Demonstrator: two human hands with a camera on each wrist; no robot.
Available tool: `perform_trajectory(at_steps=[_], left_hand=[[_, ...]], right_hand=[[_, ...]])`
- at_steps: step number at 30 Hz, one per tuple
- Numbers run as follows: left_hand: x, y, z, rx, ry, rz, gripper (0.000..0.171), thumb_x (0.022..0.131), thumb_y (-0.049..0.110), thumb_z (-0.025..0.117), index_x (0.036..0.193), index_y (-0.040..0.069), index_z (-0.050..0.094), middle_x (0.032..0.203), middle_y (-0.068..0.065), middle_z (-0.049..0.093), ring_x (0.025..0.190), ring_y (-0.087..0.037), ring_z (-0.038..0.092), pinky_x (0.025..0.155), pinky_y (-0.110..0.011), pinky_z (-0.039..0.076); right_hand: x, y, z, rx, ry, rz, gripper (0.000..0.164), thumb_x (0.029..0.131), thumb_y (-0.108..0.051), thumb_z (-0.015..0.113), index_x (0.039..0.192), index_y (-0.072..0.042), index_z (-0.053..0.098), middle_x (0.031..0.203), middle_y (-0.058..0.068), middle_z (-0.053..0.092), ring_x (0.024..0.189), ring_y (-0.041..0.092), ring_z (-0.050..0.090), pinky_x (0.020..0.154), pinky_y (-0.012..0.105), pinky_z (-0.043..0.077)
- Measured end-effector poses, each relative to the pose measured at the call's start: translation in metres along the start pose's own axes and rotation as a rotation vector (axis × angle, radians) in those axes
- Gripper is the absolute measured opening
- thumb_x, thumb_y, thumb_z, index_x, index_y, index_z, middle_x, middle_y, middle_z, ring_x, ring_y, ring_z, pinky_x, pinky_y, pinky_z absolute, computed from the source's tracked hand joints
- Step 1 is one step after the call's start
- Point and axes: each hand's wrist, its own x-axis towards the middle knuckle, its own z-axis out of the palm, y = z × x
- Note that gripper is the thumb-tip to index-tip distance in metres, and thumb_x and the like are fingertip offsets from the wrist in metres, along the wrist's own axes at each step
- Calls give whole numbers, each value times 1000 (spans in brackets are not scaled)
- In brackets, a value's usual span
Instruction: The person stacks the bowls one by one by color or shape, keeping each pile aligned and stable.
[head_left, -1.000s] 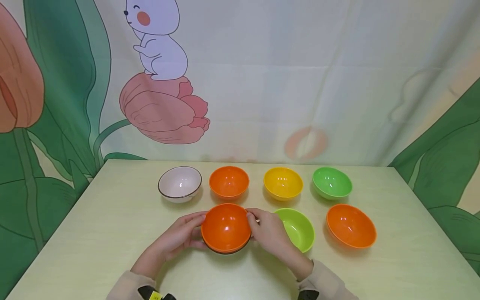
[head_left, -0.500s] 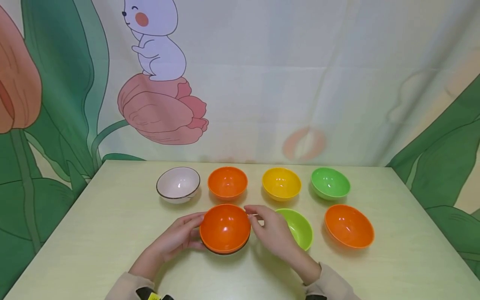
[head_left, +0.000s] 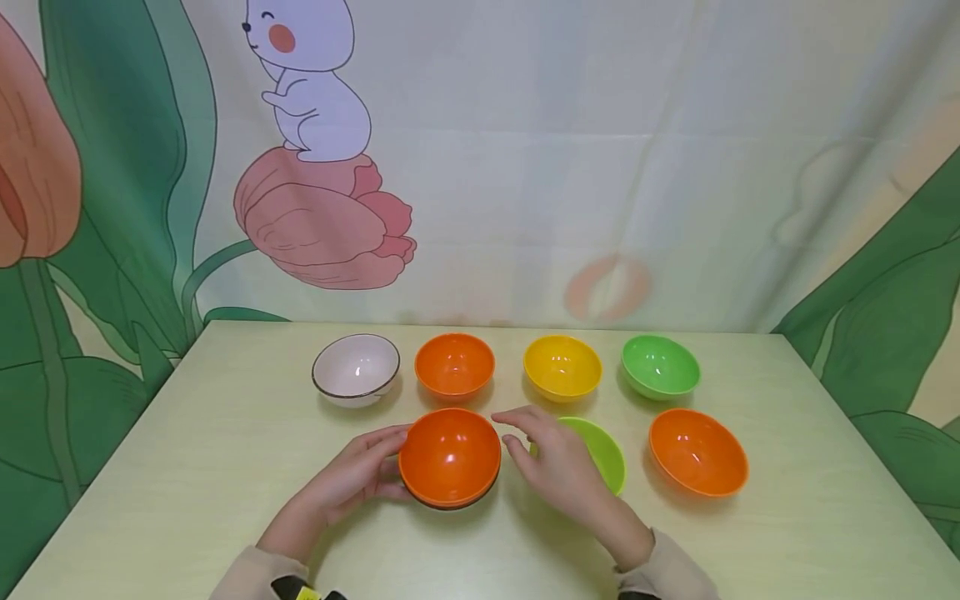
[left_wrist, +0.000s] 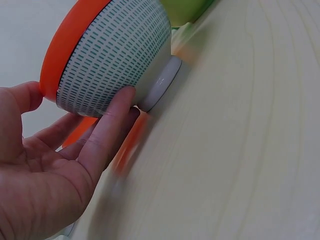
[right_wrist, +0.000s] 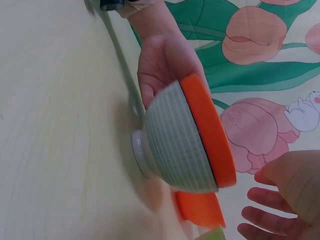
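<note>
An orange bowl (head_left: 450,454) sits nested inside a white bowl with a green dash pattern (left_wrist: 120,55), near the middle front of the table. My left hand (head_left: 365,471) grips this pair from the left, thumb at the orange rim and fingers under the patterned wall. In the left wrist view, the patterned bowl's foot is close to the tabletop; I cannot tell if it touches. My right hand (head_left: 558,462) is apart from the pair on its right side, fingers spread and holding nothing. It partly covers a lime-green bowl (head_left: 606,457) in the head view.
Along the back of the table (head_left: 225,417) stand a white bowl with a dark rim (head_left: 357,367), an orange bowl (head_left: 454,364), a yellow bowl (head_left: 562,367) and a green bowl (head_left: 660,367). Another orange bowl (head_left: 697,452) is at the right. A printed curtain hangs behind.
My right hand has let go of the nested bowls' rim and drawn back to the right, its fingers opening. The left hand keeps its grip, and the bowls stay in place.
</note>
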Motion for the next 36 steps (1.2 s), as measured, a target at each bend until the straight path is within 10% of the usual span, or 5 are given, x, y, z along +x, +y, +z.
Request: perform_trajectory(at_steps=[22, 36], left_hand=[[1, -1, -1, -10, 1, -11, 63, 95, 37, 48, 140, -3, 31, 136, -19, 44, 104, -24, 60, 82, -46, 52], [0, 0, 0, 9, -8, -1, 63, 95, 36, 48, 140, -4, 30, 138, -21, 41, 105, -24, 59, 82, -45, 52]], right_hand=[[-13, 31, -12, -252, 122, -117, 31, 75, -9, 74, 105, -12, 67, 105, 3, 64, 95, 19, 60, 79, 32, 53], [-15, 50, -37, -260, 79, 91, 33, 76, -6, 72, 109, -9, 66, 105, 10, 62, 95, 27, 59, 82, 41, 52]])
